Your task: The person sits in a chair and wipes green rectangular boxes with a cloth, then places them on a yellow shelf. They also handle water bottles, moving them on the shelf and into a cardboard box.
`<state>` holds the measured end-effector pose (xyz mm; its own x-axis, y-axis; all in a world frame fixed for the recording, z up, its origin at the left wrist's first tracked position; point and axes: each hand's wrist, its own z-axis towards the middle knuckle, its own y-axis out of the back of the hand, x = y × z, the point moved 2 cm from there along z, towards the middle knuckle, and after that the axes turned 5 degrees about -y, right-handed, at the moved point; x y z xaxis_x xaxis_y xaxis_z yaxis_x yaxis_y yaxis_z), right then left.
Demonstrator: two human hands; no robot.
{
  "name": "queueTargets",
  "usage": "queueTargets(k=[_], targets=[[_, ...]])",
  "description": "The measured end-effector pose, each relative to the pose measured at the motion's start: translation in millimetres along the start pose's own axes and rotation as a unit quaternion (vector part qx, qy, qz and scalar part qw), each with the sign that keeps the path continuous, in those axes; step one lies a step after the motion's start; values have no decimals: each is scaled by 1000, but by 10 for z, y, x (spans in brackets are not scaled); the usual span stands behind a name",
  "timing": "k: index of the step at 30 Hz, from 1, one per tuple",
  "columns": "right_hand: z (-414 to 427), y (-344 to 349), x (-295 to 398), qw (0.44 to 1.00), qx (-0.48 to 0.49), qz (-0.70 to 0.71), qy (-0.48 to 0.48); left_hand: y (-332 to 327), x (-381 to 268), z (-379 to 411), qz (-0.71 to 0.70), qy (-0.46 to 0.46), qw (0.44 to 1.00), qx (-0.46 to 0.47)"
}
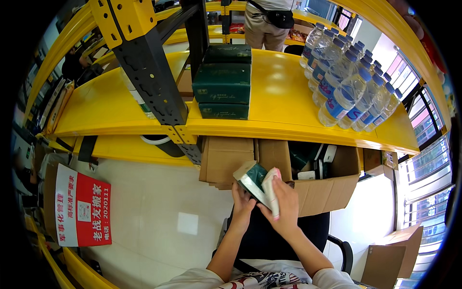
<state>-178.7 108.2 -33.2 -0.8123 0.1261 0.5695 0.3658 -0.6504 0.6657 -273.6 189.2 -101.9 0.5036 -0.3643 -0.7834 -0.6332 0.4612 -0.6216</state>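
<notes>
My left hand (pixel 242 202) grips a small dark green box (pixel 257 175) from below, tilted in front of my chest. In my right hand (pixel 285 202) is a folded white cloth with a pink edge (pixel 270 188), pressed against the side of that box. Just beyond my hands an open cardboard box (pixel 325 197) sits under the shelf, with several green and white packages (pixel 306 175) inside. Above, three dark green boxes (pixel 223 83) are stacked on the yellow shelf (pixel 274 86).
Many water bottles (pixel 343 97) crowd the shelf's right end. A black upright post (pixel 151 79) rises left of the stack. A black chair (pixel 249 234) stands below my hands. A printed red and white carton (pixel 83 209) is at left. Beyond the shelf stands a person (pixel 267 25).
</notes>
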Motion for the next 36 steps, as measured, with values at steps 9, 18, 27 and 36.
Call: queueTargets(k=[9,18,27,36], targets=[[-687,-308,90,983,-21,-61,173,40,-87,-6,-324,172,930,6],[-696,-248,-201,982,2,-94,162,12,-125,-15,-278,138,945,-100],[-25,157,-53,995,37,95,-5,-6,123,-93,-207,231,950,-23],[860,401,-177,984,-115,133,-19,184,253,-101,-347,211,913,-30]])
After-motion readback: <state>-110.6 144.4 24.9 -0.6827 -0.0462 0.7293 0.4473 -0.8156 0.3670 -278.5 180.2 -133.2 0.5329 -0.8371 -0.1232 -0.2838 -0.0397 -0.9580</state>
